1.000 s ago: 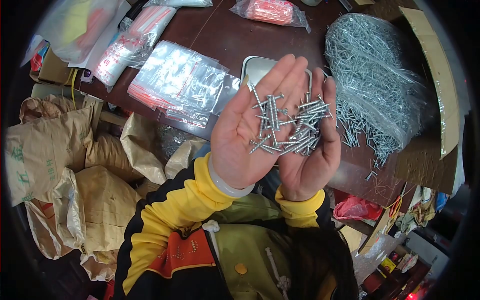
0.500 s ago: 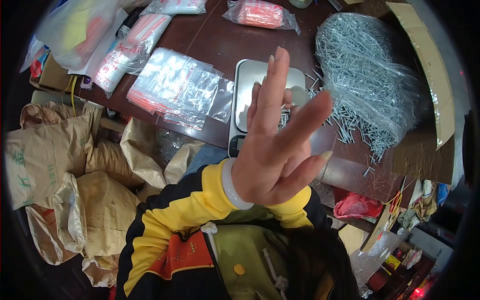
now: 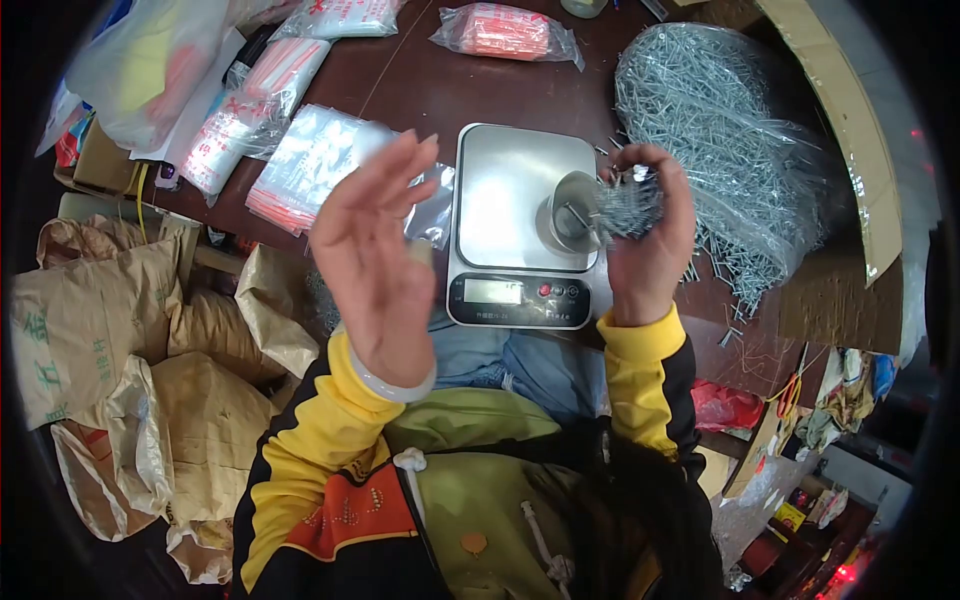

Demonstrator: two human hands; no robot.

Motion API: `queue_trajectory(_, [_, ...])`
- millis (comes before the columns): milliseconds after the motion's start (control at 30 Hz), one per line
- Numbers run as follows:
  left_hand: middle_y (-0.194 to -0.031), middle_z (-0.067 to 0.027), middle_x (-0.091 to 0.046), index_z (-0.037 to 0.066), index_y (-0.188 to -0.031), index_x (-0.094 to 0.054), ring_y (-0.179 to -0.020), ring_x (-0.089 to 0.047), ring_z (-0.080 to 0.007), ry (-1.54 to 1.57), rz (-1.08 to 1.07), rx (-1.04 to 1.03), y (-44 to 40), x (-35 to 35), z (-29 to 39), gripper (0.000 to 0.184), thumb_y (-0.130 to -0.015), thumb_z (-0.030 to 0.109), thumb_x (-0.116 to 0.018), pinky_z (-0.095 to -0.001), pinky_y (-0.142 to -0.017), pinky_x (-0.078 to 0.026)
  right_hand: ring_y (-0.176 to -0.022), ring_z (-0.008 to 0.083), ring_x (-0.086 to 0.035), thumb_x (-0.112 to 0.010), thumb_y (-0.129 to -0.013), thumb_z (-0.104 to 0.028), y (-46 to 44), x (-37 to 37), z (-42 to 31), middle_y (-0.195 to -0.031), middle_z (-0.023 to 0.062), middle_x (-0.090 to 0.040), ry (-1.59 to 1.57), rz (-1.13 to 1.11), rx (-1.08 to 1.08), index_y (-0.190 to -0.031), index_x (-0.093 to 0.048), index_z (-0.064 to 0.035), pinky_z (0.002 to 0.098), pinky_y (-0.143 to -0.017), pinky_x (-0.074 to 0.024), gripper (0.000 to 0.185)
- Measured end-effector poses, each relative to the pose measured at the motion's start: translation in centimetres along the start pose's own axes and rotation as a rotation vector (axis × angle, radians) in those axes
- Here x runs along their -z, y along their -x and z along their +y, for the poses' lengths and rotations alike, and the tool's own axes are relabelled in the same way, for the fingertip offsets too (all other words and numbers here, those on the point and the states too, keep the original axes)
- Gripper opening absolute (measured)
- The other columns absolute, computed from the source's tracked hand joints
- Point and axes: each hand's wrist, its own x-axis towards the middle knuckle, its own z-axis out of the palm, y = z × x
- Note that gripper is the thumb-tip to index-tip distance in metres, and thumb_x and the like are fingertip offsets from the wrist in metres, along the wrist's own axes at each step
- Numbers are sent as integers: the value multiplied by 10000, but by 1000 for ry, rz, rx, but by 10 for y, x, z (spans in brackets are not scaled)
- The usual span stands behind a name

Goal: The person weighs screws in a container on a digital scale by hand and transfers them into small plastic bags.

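My right hand is curled around a bunch of silver screws, blurred by motion, at the side of a small round cup. That cup is on the right part of the metal plate of a digital scale, and a few screws show inside it. Raised to the left of the scale, my left hand has its fingers apart and nothing in it. Behind its fingers lie clear zip bags with red edges. A large heap of screws in clear plastic spreads to the right of my right hand.
Packed bundles of bags lie at the table's back and left. A cardboard flap borders the screw heap on the right. Brown sacks stand on the floor at left. Orange-handled scissors are at the right edge.
My hands, cupped together under the screws at first, have parted. My left hand has moved left, empty. My right hand has moved beside the cup with the screws, and the scale is now uncovered.
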Motion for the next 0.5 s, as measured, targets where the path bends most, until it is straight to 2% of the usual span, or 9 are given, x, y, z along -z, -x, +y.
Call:
queue_trajectory(33, [-1398,-258,-400,26,-1389,-307,-1268,-461,-383,-50,0,23,1,5,-1,519,-939,194,-502,-458,-1030,-383,-890,163,-588,-471,-1005,-189,-2,6,7,-975,88,-638,155,-40,56,-1031,-616,16,292,-835,-471,253])
queue_trajectory(67, [-1394,-267,-398,47,-1395,-310,-1255,-466,-402,-101,0,46,3,10,-3,487,-959,193,-470,-476,-1020,-392,-885,151,-581,-471,-1005,-186,-2,8,12,-971,83,-639,163,-16,70,-1019,-620,18,282,-834,-459,253])
queue_trajectory(167, [-1386,-239,-413,35,-1376,-331,-1236,-488,-350,-149,13,97,4,22,-5,436,-975,172,-435,-432,-1002,-402,-877,123,-570,-464,-1004,-171,1,5,21,-968,76,-641,143,45,92,-986,-631,20,266,-845,-434,254])
queue_trajectory(267, [-1383,-219,-423,32,-1365,-346,-1230,-497,-322,-180,32,182,3,33,-7,398,-985,139,-404,-412,-993,-410,-870,130,-570,-444,-1010,-185,1,5,19,-953,82,-639,98,-17,128,-1007,-621,24,264,-850,-429,274])
queue_trajectory(367, [-1377,-198,-435,29,-1350,-362,-1223,-504,-301,-214,37,233,1,41,-13,370,-990,111,-392,-391,-982,-419,-893,145,-566,-419,-1011,-195,5,3,11,-961,93,-631,-103,-73,23,-1053,-598,28,274,-877,-423,289])
queue_trajectory(467, [-1369,-183,-447,25,-1332,-377,-1215,-510,-289,-263,42,259,0,52,-18,350,-991,99,-404,-376,-973,-427,-942,165,-565,-407,-1010,-206,0,13,7,-979,110,-623,-352,-61,14,-1101,-573,31,285,-906,-418,303])
queue_trajectory(500, [-1365,-179,-451,24,-1326,-383,-1212,-513,-285,-279,44,267,0,55,-20,344,-991,97,-410,-372,-970,-430,-1008,176,-562,-411,-983,-155,-1,14,2,-1052,131,-627,-359,-79,1,-1173,-556,38,303,-934,-416,307])
